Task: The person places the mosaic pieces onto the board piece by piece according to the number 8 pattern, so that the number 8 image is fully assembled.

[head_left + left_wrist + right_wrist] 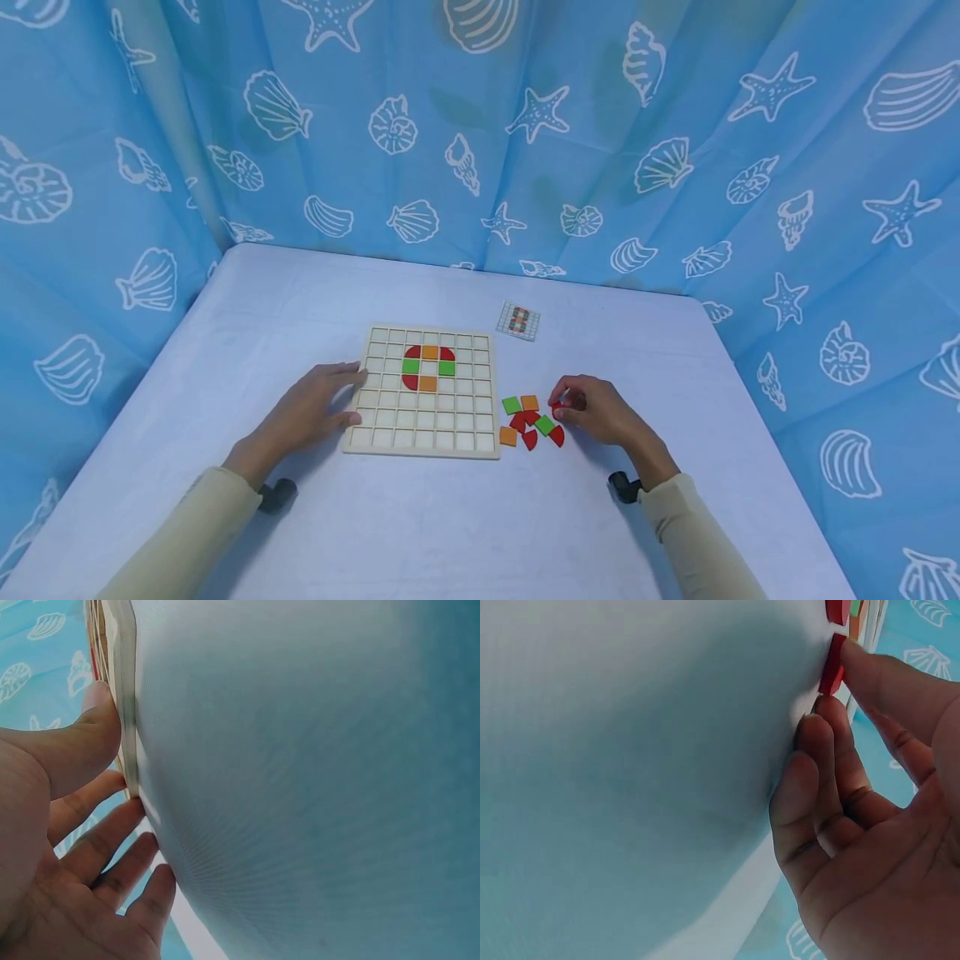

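A light wooden grid board (420, 417) lies on the table, with red quarter-circle tiles (411, 382), orange squares (430, 352) and green squares (447, 367) arranged in a ring; the ring's lower right cell is bare. My left hand (318, 404) rests at the board's left edge, thumb and fingertips touching it with the fingers extended. To the right of the board, my right hand (600, 410) pinches a red quarter-circle tile (834, 666) between thumb and fingers, low over the table. Beside it lie several loose tiles, among them a green square (512, 405) and an orange square (508, 436).
A small pattern card (518, 321) with a printed coloured grid lies beyond the board's upper right corner. The white-covered table (420, 533) meets a blue shell-print curtain (480, 125) at the back and sides. Each wrist wears a small black camera (277, 496).
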Action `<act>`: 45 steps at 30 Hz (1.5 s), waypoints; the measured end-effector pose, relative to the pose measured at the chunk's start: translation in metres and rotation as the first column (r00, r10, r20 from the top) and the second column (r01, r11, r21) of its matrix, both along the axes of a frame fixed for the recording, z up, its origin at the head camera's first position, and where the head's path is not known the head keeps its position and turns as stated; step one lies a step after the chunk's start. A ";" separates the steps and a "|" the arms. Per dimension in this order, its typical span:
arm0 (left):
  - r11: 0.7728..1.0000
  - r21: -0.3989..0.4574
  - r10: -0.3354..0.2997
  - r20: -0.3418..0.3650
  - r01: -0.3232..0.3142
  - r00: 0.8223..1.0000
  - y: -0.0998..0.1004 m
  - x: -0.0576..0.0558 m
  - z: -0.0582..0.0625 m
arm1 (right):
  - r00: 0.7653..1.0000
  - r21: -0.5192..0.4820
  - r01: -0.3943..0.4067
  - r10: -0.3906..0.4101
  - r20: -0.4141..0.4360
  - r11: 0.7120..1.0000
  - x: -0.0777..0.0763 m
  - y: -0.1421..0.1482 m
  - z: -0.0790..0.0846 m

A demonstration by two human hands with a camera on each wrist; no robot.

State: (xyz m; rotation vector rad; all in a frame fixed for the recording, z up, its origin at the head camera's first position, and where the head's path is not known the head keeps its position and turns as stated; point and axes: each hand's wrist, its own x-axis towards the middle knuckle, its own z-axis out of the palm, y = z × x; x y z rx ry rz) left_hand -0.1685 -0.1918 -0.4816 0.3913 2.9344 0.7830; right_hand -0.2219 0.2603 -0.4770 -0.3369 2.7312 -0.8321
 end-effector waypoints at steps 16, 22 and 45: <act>1.000 -0.005 -0.011 -0.012 0.011 1.000 -0.001 0.000 -0.001 | 0.996 0.027 0.084 -0.085 0.010 0.996 0.000 0.010 -0.003; 1.000 -0.003 -0.006 -0.012 0.006 1.000 -0.001 0.001 0.002 | 0.994 -0.020 0.106 -0.105 0.017 0.994 0.001 0.009 -0.003; 1.000 -0.004 -0.007 -0.004 0.007 1.000 -0.002 -0.002 -0.005 | 0.980 -0.324 0.186 -0.197 0.001 0.928 -0.008 -0.086 0.014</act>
